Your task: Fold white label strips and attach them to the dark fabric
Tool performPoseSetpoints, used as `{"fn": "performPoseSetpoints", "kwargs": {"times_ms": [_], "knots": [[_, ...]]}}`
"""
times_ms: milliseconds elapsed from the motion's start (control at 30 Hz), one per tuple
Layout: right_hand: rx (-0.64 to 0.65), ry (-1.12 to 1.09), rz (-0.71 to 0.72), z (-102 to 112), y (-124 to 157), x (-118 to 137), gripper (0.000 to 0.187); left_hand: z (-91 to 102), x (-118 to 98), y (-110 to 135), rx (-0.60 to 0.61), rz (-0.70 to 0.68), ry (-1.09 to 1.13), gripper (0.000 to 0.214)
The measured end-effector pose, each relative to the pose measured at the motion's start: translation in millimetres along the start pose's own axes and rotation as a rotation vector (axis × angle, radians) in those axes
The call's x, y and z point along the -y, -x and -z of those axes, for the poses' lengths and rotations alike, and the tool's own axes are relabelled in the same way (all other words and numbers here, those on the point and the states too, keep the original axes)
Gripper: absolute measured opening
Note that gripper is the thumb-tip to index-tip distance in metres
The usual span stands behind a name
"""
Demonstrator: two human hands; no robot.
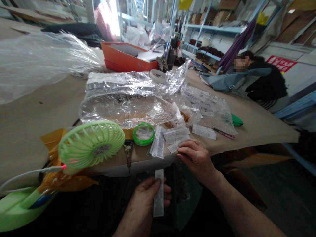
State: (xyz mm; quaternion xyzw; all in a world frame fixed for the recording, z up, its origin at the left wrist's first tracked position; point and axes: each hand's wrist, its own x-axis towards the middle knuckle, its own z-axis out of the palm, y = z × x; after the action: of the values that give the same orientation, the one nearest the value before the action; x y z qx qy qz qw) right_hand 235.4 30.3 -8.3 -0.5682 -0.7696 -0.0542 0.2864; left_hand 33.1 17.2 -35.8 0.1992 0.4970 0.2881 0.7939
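Observation:
My left hand is below the table edge, its fingers closed around a narrow white label strip held upright. My right hand rests on the front edge of the brown table, fingertips pinching a white label that lies among several loose labels. A small stack of labels in clear sleeves lies just left of that hand.
A light green fan stands at the near left, a green tape roll beside it. Crumpled clear plastic bags cover the middle. An orange box sits at the back. A person sits at the far right.

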Motion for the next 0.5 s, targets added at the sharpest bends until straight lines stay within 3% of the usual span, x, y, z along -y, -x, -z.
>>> {"fn": "performPoseSetpoints", "kwargs": {"times_ms": [133,233,500], "knots": [[0.101,0.032,-0.020,7.9,-11.4,2.7,0.024,0.2,2.4,-3.3,0.022,-0.002,0.019,0.029],[0.176,0.059,0.028,13.0,-17.4,6.9,0.016,-1.4,3.5,-3.4,0.043,-0.001,0.011,0.029],[0.154,0.225,0.084,6.1,-16.7,7.5,0.014,-4.6,2.9,0.3,0.057,0.002,-0.016,0.021]]}}
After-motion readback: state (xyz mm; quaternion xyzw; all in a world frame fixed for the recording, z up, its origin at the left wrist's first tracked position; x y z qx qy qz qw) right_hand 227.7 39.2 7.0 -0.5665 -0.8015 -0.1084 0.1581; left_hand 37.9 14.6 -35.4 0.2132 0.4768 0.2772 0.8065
